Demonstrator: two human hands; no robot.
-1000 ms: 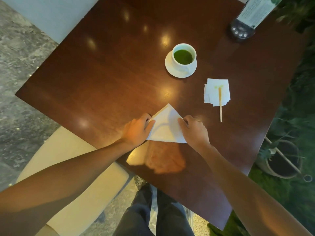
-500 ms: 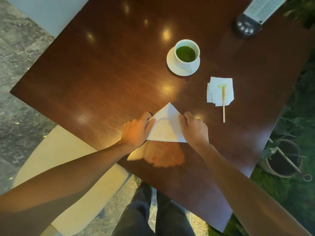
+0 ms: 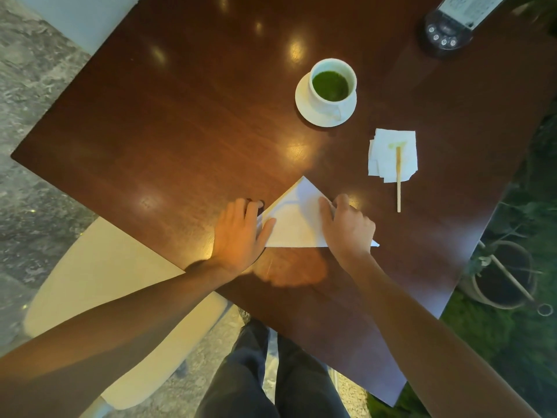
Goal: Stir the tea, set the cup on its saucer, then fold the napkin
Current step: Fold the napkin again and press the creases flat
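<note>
Head view, looking down: a dark polished wooden bench (image 3: 156, 122) fills most of the picture, with the napkin (image 3: 297, 223) lying flat on it near the person's edge, folded into a white triangle whose apex points away from the person. Left hand (image 3: 241, 233) lies flat with its fingers straight, palm down on the bench at the napkin's left corner, thumb stretched out onto the paper; its grip has hold of nothing, it only presses. Right hand (image 3: 346, 227) sits on the napkin's right side with fingers curled down over the sloping edge, fingertips on the paper; whether that grip pinches the edge or merely presses it I cannot tell. A small tip of the napkin shows just beyond the right wrist. Farther up the bench, well apart from the hands, the white cup (image 3: 333, 82) stands upright on its saucer (image 3: 304, 105), holding green tea. To the right of the napkin, a small stack of white paper squares (image 3: 384, 159) lies with a wooden stirrer (image 3: 398, 188) resting across it, one end on a green stain, the other end on the bench. A dark device with buttons (image 3: 444, 37) stands at the far right corner. Below the bench edge, dark trousers (image 3: 241, 384) and a pale chair seat (image 3: 99, 285) are visible.
</note>
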